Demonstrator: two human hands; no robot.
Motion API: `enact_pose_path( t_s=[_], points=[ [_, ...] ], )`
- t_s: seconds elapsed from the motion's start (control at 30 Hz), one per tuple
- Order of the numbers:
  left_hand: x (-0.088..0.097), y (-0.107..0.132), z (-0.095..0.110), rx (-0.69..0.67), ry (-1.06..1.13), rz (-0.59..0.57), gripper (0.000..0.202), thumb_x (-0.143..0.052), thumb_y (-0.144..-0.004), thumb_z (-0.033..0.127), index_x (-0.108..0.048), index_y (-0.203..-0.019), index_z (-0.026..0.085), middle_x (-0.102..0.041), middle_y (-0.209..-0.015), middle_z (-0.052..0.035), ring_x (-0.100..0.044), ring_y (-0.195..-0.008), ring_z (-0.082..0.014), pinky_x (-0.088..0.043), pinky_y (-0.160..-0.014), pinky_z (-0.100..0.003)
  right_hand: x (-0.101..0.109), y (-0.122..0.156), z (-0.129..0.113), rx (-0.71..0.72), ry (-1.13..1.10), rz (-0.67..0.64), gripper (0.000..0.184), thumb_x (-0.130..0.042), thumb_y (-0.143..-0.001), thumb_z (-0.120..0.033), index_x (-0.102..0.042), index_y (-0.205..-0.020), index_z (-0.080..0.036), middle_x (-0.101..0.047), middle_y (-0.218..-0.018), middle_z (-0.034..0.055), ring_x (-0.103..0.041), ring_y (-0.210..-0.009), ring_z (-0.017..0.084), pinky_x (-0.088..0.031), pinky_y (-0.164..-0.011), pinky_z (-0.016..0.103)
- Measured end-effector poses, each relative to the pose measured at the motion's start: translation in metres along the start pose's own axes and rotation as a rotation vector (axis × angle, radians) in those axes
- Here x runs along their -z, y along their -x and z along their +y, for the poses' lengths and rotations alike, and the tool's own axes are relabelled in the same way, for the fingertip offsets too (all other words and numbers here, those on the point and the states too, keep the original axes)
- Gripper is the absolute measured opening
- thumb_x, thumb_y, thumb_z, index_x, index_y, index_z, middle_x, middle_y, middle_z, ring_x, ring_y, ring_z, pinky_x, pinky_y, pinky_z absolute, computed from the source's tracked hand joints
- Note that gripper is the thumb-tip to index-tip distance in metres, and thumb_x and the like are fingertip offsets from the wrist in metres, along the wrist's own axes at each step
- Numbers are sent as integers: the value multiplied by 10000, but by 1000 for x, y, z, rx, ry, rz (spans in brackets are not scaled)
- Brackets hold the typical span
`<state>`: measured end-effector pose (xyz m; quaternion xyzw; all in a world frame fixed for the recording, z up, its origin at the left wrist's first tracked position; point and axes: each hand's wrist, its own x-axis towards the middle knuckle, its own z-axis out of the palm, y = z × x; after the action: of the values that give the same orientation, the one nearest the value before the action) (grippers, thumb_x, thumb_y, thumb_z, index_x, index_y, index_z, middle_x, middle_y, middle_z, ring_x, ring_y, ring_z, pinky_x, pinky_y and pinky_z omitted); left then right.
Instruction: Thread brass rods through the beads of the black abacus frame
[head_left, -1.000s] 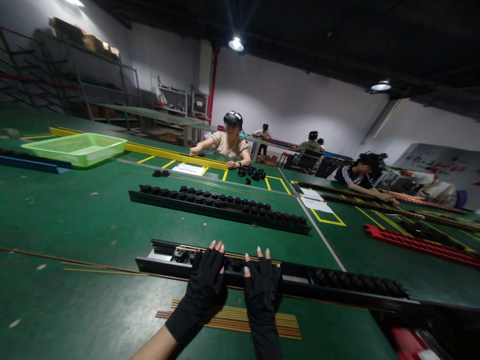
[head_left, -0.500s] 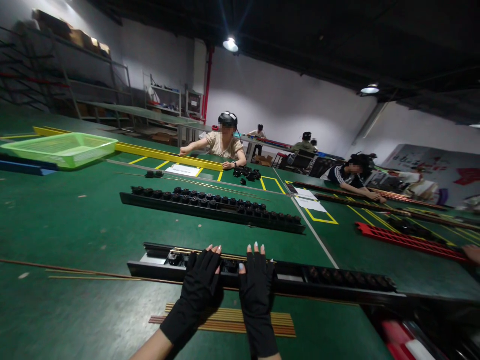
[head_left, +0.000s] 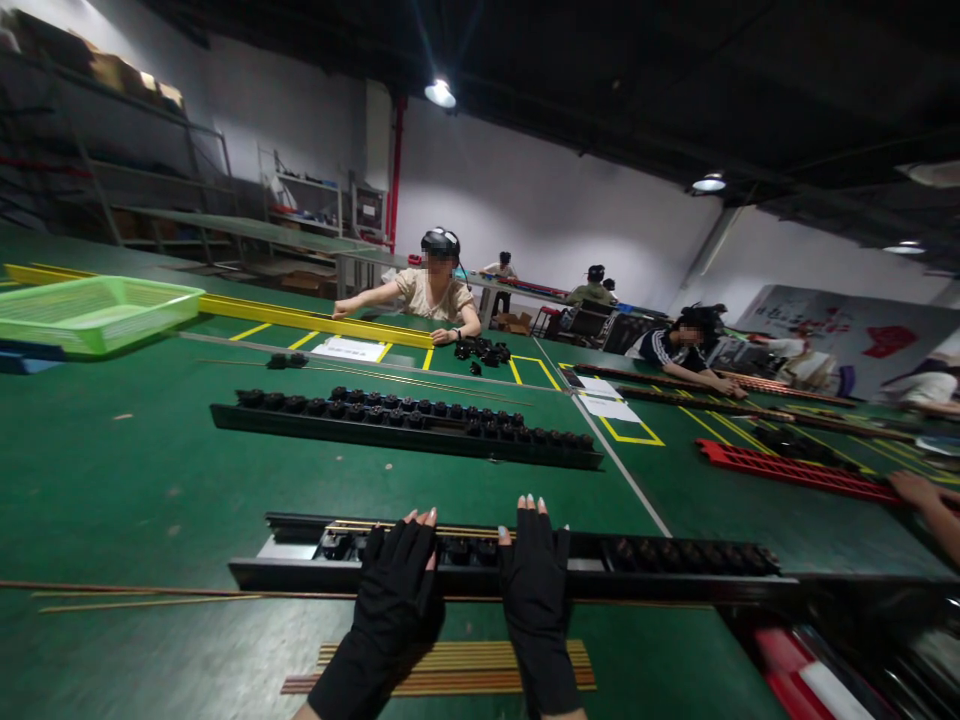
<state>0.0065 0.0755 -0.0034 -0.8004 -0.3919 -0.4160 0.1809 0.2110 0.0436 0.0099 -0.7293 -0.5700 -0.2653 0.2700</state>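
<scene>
Both of my hands wear black gloves that leave the fingertips bare. They lie over a long black channel [head_left: 480,583] on the green table. My left hand [head_left: 399,568] rests with fingers stretched across the channel's left half, touching thin brass rods [head_left: 469,530] that run along it. Farther right, my right hand [head_left: 535,575] lies flat with its fingers extended over the far wall and its thumb apart. Black round-topped parts [head_left: 459,551] sit in the channel between the hands; more [head_left: 690,553] fill its right end. What lies under my palms is hidden.
Short brass and copper-coloured rods [head_left: 465,655] lie nearest me. Long thin rods [head_left: 135,589] extend left. Beyond stands another filled black channel [head_left: 405,437]. A green basket [head_left: 105,325], a yellow rail [head_left: 300,318] handled by a co-worker [head_left: 439,290], and a red rail [head_left: 795,472] lie farther off.
The view has shifted slightly, so most things sit further left. My right hand has slid a little to the right along the channel, widening the space between my hands.
</scene>
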Motion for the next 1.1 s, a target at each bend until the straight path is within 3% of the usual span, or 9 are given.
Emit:
enact_pose_path(
  t_s=[0.2,0.37,0.6,0.93,1.1],
  points=[
    [-1,0,-1,-2,13,-19,695,-444,-808,120,-332,-1488,207,-595,-1353,-113,-527,-1239,-309,-274,-1080,-535,-4,2,5,-14,-18,-25,483,-310,-984,-374,-611,-1306,-175,-602,-1337,173,-491,-1304,310,-295,-1087,546],
    [4,-3,2,2,22,-9,703,-462,-814,121,-306,-1498,177,-611,-1325,-131,-529,-1230,-316,-286,-1065,-541,-5,2,5,-18,-22,-29,479,-308,-983,-363,-631,-1274,-160,-631,-1297,165,-497,-1298,298,-305,-1086,523],
    [8,-4,4,7,0,-75,558,-476,-803,118,-497,-1356,190,-598,-1347,-120,-521,-1244,-317,-276,-1071,-561,-10,3,6,-15,-30,-22,509,-267,-986,-358,-642,-1256,-144,-630,-1291,176,-488,-1297,291,-324,-1068,504],
    [7,-4,3,24,-1,-79,505,-457,-814,122,-527,-1312,168,-622,-1315,-122,-537,-1227,-309,-288,-1062,-548,-6,8,-2,38,-26,11,529,-272,-979,-350,-501,-1410,-147,-495,-1452,157,-340,-1414,297,-246,-1132,534],
    [10,-5,5,45,11,-73,488,-472,-806,126,-545,-1285,176,-619,-1321,-115,-534,-1233,-308,-280,-1073,-550,-9,12,-7,129,-49,-8,483,-333,-971,-348,-555,-1367,-182,-577,-1380,131,-457,-1339,267,-284,-1133,482]
  ],
)
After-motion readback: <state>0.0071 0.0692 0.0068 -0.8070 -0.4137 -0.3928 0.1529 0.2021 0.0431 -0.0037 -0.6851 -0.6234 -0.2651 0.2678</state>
